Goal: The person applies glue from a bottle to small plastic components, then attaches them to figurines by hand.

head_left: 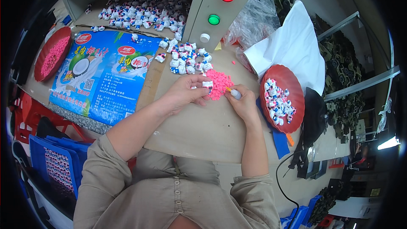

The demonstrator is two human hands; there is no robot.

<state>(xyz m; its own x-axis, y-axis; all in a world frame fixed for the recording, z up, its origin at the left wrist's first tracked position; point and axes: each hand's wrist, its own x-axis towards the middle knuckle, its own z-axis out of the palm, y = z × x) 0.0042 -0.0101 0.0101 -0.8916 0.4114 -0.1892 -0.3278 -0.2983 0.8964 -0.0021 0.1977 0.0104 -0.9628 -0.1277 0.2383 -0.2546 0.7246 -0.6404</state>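
Between the thumb and fingers of my left hand (182, 92) is a small white figurine (207, 85) with dark and pink marks. Another white piece (193, 87) shows by the same fingers. My right hand (246, 105) is closed around a small white squeeze bottle (235, 95), whose thin yellow tip (228, 89) points toward the figurine, apart from it. Behind and between both hands, a heap of small pink pieces (220, 79) lies on the board. Several blue, white and pink figurines (186, 57) are piled just beyond my left hand.
A red dish of figurines (266, 74) stands right, before a white sheet (292, 42). At left are a printed blue cardboard sheet (106, 70) and a red dish of pink pieces (41, 74). Behind, a grey machine (203, 17) with red and green buttons holds many figurines.
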